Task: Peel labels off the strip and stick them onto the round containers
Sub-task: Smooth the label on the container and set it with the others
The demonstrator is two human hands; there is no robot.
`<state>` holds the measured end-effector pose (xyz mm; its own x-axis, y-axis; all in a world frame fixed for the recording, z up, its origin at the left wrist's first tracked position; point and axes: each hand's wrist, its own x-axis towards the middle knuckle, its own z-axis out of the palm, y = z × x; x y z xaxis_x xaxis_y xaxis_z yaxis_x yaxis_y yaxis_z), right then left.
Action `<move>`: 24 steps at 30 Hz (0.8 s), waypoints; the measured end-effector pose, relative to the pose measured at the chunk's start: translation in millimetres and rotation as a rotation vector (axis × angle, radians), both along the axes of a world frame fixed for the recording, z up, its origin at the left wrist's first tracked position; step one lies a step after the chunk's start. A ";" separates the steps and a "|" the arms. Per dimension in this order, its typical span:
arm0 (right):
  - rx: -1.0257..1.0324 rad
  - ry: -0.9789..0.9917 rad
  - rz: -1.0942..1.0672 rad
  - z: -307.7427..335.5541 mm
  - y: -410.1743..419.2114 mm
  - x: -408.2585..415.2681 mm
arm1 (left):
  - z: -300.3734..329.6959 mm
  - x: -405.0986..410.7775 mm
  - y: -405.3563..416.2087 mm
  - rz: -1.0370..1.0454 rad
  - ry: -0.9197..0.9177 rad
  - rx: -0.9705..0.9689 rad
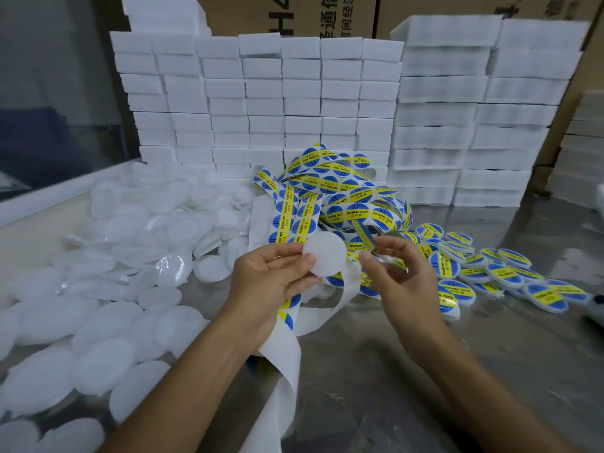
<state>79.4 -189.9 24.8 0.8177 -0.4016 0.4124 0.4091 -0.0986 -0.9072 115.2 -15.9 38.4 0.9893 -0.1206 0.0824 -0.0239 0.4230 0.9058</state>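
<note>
Head view: a blank white container (325,255) is pinched at its lower left edge between the thumb and fingers of the left hand (271,276), whose grip is closed on it, holding it face-up above the desk (490,371). The right hand (397,273) sits just right of the container, thumb and forefinger drawn together on something small and shiny; what it is I cannot tell, nor whether it touches the container. The label strip (330,191) lies in a tangled heap just beyond both hands, its blue-and-yellow labels reading "SOLDERING PASTE". Bare white backing (287,361) trails from under the left hand down toward the camera. Right of the right hand, labelled containers (483,276) lie in a loose spread on the desk. Left of the left hand, a large pile of unlabelled containers (98,289) covers the desk. Behind everything stand stacked white boxes (294,103), with brown cartons (327,14) above them.
</note>
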 end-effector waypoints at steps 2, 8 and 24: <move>0.043 -0.017 -0.059 1.4 -8.1 1.7 | -0.3 1.4 1.1 0.009 0.032 -0.014; 0.425 0.107 0.190 10.3 -15.9 0.0 | -0.9 1.9 0.8 0.014 0.060 -0.036; 0.118 0.113 0.245 3.6 3.0 -4.0 | 2.6 -3.8 -0.8 -0.066 0.037 0.047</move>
